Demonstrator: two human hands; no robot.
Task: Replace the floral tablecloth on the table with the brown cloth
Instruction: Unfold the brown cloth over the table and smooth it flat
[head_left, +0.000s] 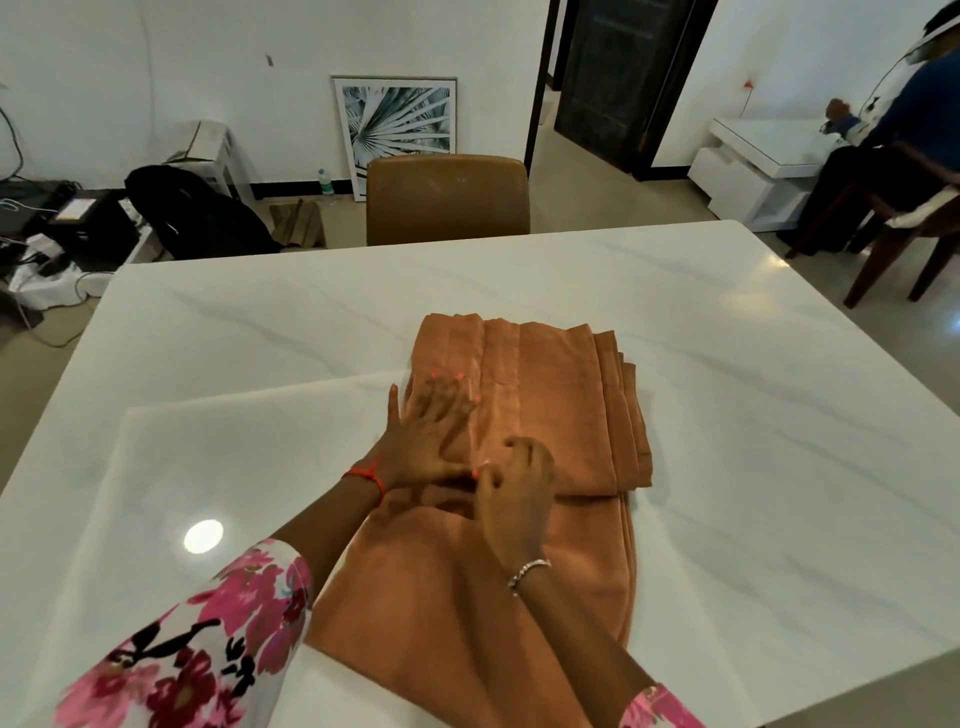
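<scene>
One brown cloth (550, 395) is lying folded on the desk (727, 364). Left grip (426, 436) is pressing flat-fingered; right grip (517, 488) is pinching a fold.

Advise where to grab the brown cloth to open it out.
Probably the staggered free edges on the right side of the brown cloth, coming from the right: the layers step apart there, so one layer can be pinched singly. The left side looks like a closed fold, with the left hand flat on it.

The left grip (431, 431) lies flat on the folded orange-brown cloth (561, 405). Just beside it, the right grip (514, 488) pinches a fold, over the white marble surface (727, 364).
</scene>
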